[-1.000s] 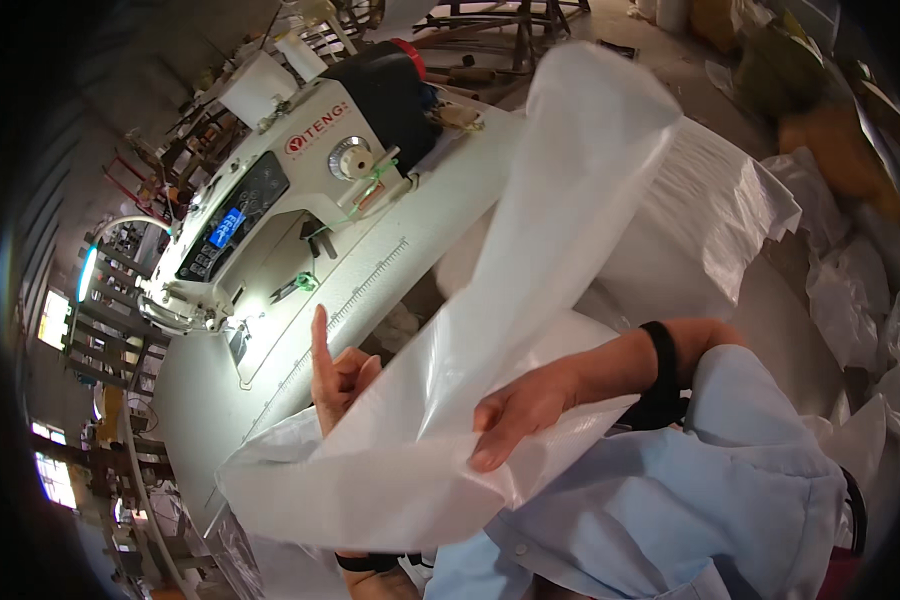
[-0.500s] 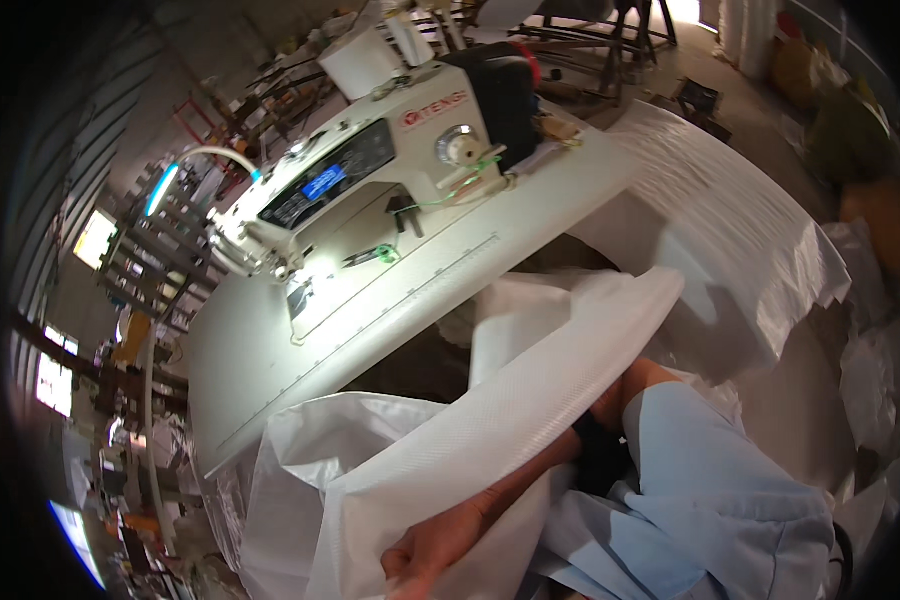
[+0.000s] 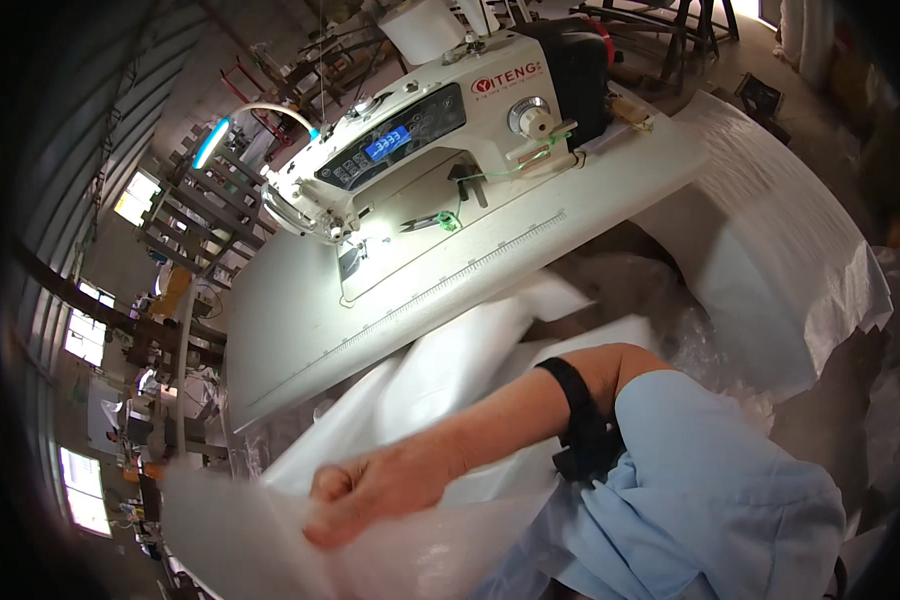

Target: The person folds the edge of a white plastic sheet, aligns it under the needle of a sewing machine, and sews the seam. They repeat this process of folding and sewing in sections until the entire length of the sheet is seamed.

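My right hand (image 3: 380, 492) is closed, with its fingers gripping a thin white woven plastic sheet (image 3: 220, 525) below the near edge of the sewing table. The part of the sheet at the lower left is smeared by motion. More white plastic (image 3: 460, 360) hangs in folds between my forearm and the table edge. A faint reddish blur shows through the sheet at the bottom, too unclear to name. I cannot see my left hand. Beyond the table edge stands a white industrial sewing machine (image 3: 420, 120), its needle area lit.
On the white sewing table (image 3: 300, 340) lie small thread snips (image 3: 425, 222) beside green thread. White sheets (image 3: 790, 210) are stacked at the right end. A thread cone (image 3: 422, 32) stands behind the machine. Wooden racks (image 3: 205, 205) and windows are at the left.
My right hand has moved up and left, pulling the sheet with it. The fold that covered my forearm has dropped away, so the forearm and its black strap show. The view has shifted.
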Motion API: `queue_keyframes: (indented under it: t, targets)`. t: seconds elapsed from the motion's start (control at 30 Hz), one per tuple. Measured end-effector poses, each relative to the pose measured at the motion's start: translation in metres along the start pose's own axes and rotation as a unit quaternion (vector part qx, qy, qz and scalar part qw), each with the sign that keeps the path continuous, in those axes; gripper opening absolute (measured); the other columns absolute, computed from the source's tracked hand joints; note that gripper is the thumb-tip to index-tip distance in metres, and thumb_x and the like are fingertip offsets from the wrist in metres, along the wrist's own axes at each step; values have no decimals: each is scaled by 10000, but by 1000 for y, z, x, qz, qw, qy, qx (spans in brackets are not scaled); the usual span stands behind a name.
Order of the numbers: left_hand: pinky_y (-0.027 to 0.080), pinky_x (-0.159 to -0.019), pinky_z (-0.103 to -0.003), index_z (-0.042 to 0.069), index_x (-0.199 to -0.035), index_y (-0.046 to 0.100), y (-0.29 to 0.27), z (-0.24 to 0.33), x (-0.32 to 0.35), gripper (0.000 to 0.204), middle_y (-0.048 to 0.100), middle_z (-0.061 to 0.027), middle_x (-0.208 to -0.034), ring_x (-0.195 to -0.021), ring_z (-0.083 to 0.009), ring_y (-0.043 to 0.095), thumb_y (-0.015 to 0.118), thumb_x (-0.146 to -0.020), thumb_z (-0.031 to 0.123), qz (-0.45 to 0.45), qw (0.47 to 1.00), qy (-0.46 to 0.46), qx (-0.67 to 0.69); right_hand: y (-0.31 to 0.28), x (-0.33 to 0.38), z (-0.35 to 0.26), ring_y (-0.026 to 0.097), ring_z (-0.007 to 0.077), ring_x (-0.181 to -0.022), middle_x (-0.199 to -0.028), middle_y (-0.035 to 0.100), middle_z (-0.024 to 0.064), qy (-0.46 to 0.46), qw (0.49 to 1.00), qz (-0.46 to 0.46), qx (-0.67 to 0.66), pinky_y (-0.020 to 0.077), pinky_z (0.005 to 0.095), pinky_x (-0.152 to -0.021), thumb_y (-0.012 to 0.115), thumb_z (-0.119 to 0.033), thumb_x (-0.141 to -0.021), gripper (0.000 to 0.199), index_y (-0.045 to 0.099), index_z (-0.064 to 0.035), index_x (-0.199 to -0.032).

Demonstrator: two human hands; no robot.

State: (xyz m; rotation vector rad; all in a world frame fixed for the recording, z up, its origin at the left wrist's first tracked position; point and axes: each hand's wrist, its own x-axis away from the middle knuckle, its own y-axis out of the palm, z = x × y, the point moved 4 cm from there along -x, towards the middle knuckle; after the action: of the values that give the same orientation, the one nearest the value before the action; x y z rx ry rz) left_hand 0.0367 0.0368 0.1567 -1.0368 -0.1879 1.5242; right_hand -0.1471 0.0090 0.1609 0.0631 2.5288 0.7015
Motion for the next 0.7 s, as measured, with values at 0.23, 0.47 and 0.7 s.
queue_keyframes:
  t: [0.23, 0.47, 0.7]
  targets:
    - [445, -619, -345, -22, -979, 604, -167, -41, 72, 135, 591, -67, -715, -633, -197, 500, 590, -899, 85, 373, 890, -13, -261, -27, -3, -50, 412, 24, -637, -691, 493, -64, -210, 946, 32, 244, 359, 278, -536, 564, -242, -1005, 356, 540, -2, -744]
    - [451, -633, -370, -33, -872, 648, -204, -138, 103, 149, 602, -80, -727, -643, -221, 503, 585, -899, 100, 405, 837, -5, -368, -121, 90, -41, 525, 38, -636, -765, 594, -24, -244, 836, 430, 239, 440, 209, -545, 517, -229, -1013, 208, 638, -62, -988]
    - [370, -532, -374, -65, -684, 475, -91, -279, 66, 225, 477, -128, -586, -550, -195, 399, 561, -819, 92, 259, 907, -230, -239, -214, 185, 62, 452, 97, -622, -680, 527, 11, -113, 667, 664, 319, 396, 296, -580, 541, -219, -973, 289, 571, 23, -817]
